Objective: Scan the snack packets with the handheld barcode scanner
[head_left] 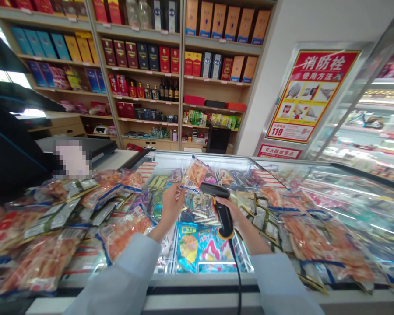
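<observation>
Left hand pinching a clear, orange-filled plastic snack packet; right hand gripping a black corded barcode scanner, both above a white glass-topped chest freezer.

Two hands show at six o'clock: the left hand holds one snack packet, the right hand one corded barcode scanner. One red fire-hydrant poster hangs at two o'clock, and one freezer chest spans six o'clock.
</observation>
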The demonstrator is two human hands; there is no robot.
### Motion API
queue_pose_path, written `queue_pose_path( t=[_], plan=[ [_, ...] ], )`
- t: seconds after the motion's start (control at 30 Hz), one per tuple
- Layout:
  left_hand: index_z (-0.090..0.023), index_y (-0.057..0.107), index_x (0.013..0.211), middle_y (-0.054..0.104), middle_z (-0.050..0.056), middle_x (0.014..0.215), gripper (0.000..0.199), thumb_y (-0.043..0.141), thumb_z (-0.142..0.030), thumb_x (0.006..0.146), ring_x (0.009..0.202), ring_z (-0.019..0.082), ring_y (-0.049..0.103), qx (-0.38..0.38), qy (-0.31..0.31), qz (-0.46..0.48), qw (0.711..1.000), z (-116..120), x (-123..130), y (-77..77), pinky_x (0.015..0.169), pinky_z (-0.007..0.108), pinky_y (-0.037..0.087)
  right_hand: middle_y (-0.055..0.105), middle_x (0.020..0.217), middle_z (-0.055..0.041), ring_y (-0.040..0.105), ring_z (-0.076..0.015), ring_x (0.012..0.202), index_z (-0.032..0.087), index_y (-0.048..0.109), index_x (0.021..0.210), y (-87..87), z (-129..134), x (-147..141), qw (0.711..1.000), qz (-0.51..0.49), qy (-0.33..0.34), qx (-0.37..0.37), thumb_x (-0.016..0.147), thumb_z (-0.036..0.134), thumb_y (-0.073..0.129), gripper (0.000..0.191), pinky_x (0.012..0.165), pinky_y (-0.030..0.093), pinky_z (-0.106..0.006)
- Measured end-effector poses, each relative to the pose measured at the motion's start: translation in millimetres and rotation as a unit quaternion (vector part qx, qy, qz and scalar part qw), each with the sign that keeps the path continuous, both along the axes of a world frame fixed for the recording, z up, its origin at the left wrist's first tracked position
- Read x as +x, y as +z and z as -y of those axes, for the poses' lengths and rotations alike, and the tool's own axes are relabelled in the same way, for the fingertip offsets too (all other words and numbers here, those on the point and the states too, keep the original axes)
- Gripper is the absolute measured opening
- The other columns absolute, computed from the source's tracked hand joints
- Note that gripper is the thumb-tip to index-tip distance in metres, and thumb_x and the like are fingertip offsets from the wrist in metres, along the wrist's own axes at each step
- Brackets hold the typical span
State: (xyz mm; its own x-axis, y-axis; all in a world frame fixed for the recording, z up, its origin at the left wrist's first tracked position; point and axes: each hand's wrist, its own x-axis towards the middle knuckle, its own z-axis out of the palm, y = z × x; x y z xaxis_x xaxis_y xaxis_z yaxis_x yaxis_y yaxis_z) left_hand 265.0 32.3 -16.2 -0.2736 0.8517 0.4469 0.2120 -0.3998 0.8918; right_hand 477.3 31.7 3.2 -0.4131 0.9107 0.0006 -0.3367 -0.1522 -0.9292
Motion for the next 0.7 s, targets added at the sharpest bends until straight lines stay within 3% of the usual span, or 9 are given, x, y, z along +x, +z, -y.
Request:
queue_pose_path(
  t=[0.23, 0.7],
  plan=[
    [-0.020, 0.060, 0.099, 0.062, 0.003, 0.077, 0.024, 0.055, -0.038, 0.084, 0.075, 0.019, 0.064, 0.029, 0.088, -0.105, 0.990, 2.2, -1.4, -0.7, 0.074, 0.031, 0.054, 0.061, 0.050, -0.0003, 0.052, -0.0101, 0.036, 0.015, 0.064, 0.068, -3.3, -3.3, 1.0, 1.000, -0.015, -0.013, 0.002, 0.063, 0.043, 0.075, 0.031, 0.033, 0.042, -0.019],
    [-0.021, 0.057, 0.086, 0.056, 0.000, 0.072, 0.017, 0.055, -0.037, 0.082, 0.069, 0.016, 0.060, 0.035, 0.112, -0.097, 0.988, 6.7, 0.6, 5.3, 0.069, 0.028, 0.052, 0.060, 0.051, -0.0003, 0.051, -0.0095, 0.037, 0.015, 0.065, 0.068, 2.2, 4.5, 4.0, 0.998, 0.010, 0.054, 0.026, 0.062, 0.046, 0.073, 0.032, 0.035, 0.041, -0.019]
  ],
)
